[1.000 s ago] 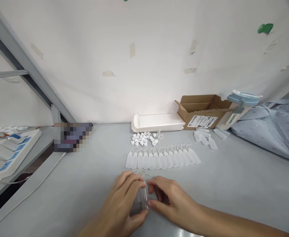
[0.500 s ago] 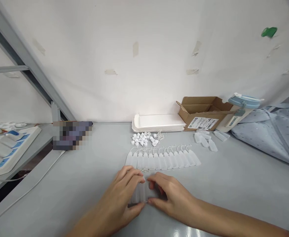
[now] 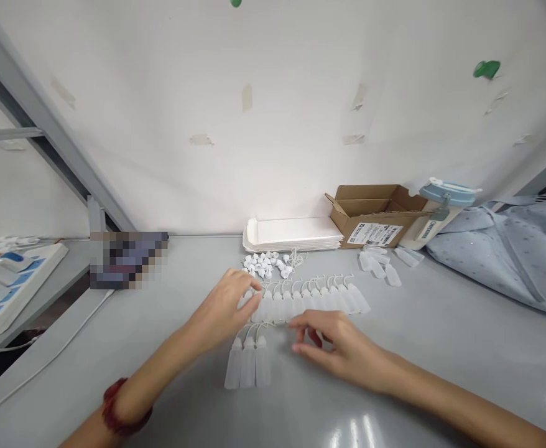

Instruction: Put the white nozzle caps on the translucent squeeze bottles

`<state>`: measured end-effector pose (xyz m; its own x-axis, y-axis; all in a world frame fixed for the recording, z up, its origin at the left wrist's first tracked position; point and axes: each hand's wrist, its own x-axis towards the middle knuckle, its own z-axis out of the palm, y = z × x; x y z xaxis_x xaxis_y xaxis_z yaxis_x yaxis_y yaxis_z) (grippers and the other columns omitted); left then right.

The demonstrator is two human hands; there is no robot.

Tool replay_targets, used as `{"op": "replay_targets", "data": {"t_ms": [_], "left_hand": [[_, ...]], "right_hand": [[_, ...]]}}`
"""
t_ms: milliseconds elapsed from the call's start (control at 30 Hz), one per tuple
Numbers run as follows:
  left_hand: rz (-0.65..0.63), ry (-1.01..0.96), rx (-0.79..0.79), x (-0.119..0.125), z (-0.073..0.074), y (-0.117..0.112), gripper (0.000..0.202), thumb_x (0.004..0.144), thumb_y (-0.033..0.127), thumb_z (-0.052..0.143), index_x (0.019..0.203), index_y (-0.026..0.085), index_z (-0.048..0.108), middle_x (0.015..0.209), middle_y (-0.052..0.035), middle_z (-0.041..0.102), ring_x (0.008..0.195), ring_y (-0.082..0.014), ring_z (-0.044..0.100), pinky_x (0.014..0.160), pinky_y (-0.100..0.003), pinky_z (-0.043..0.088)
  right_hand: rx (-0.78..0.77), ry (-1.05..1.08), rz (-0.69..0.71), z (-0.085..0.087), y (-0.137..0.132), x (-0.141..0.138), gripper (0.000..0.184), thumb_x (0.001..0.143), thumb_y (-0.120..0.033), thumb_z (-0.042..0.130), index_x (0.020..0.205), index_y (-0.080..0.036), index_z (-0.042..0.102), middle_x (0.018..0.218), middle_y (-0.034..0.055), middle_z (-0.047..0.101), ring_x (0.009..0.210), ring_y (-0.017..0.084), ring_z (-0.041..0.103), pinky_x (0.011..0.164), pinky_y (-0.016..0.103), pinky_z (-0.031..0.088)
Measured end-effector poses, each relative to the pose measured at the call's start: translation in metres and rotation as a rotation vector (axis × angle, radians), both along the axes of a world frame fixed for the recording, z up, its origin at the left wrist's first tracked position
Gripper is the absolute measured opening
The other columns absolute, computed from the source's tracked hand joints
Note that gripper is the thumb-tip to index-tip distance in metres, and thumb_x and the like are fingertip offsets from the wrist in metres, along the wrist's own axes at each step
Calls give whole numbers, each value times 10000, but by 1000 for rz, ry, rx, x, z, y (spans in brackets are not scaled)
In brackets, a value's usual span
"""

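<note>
Three small frosted plastic bottles [image 3: 248, 364], each with a thin curved strand at its neck, lie side by side on the grey table. Behind them a longer row of the same bottles [image 3: 322, 303] stretches to the right. My left hand [image 3: 229, 298] hovers over that row's left end, covering part of it; its thumb and fingers are apart, with nothing visible between them. To the right of the three bottles, my right hand [image 3: 331, 342] has curved fingers and the thumb held apart, and it holds nothing.
White caps [image 3: 263, 264] and loose strands [image 3: 297, 257] lie behind the row. Farther back are a stack of white trays [image 3: 296, 231], a cardboard box [image 3: 370, 218] and a jug [image 3: 434, 214]. Loose bottles [image 3: 378, 264] lie before the box. A power strip [image 3: 21, 280] sits left, a patterned cloth [image 3: 510, 261] right.
My left hand has moved up and away from the front bottles to the back row. My right hand has shifted slightly right and up, leaving the three front bottles uncovered. The view has shifted slightly.
</note>
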<state>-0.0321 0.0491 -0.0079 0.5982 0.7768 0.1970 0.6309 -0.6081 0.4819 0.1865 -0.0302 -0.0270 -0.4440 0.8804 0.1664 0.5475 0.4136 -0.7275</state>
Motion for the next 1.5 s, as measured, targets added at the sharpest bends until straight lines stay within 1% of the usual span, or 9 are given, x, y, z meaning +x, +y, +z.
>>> {"op": "replay_targets", "data": {"t_ms": [200, 400, 533, 700, 833, 967, 1100, 1267, 1500], "left_hand": [[179, 139, 144, 30, 0, 58, 234, 838, 218, 418, 836, 181, 650, 842, -69, 672, 887, -248, 571, 717, -325, 447], [238, 249, 209, 60, -8, 83, 229, 751, 147, 499, 575, 160, 645, 615, -112, 623, 742, -274, 583, 563, -299, 389], [273, 238, 246, 67, -9, 84, 264, 755, 97, 452, 574, 159, 634, 613, -104, 618, 686, -245, 566, 535, -285, 359], [289, 110, 312, 67, -2, 76, 245, 804, 141, 446, 668, 167, 648, 688, -83, 626, 771, -248, 535, 573, -294, 375], [286, -38, 340, 64, 0, 65, 196, 841, 217, 481, 800, 177, 668, 779, -60, 625, 842, -228, 527, 672, -304, 422], [266, -184, 350, 56, 0, 49, 184, 853, 250, 500, 840, 196, 675, 847, -51, 617, 859, -201, 535, 708, -296, 446], [244, -413, 234, 42, 0, 32, 146, 832, 260, 534, 817, 201, 667, 882, -33, 659, 796, -172, 569, 710, -284, 456], [399, -585, -77, 32, 4, 21, 172, 769, 341, 614, 842, 190, 654, 870, -30, 682, 792, -178, 599, 718, -291, 471], [327, -815, -421, 31, 9, 19, 184, 709, 307, 697, 822, 174, 639, 699, 7, 649, 657, -126, 579, 641, -248, 455]], "right_hand": [[149, 27, -320, 2, 26, 47, 193, 853, -324, 525, 871, -173, 644, 656, 15, 656, 540, 121, 540, 488, 228, 407], [281, -53, -645, -2, 47, 99, 270, 845, -390, 484, 776, -180, 641, 599, 15, 651, 527, 142, 567, 469, 236, 419], [326, -160, -791, -2, 59, 132, 230, 823, -341, 471, 783, -177, 627, 654, 37, 672, 577, 163, 589, 514, 254, 431], [338, -352, -895, -6, 66, 163, 165, 764, -251, 499, 812, -182, 640, 762, 56, 689, 602, 188, 582, 587, 303, 427], [314, -488, -860, -12, 68, 166, 179, 784, -238, 499, 861, -194, 654, 810, 46, 691, 691, 202, 605, 597, 291, 424], [292, -621, -808, -15, 70, 153, 206, 823, -263, 494, 922, -185, 657, 890, 77, 687, 886, 259, 589, 618, 303, 424], [277, -724, -792, -17, 71, 139, 236, 839, -287, 496, 983, -164, 637, 940, 129, 669, 979, 303, 545, 632, 326, 426], [254, -761, -811, -22, 72, 132, 254, 817, -242, 527, 1041, -136, 583, 949, 148, 662, 1011, 316, 532, 587, 304, 415], [329, -603, -804, -12, 64, 120, 250, 831, -227, 471, 1046, -145, 568, 948, 128, 651, 941, 289, 567, 629, 327, 445]]}}
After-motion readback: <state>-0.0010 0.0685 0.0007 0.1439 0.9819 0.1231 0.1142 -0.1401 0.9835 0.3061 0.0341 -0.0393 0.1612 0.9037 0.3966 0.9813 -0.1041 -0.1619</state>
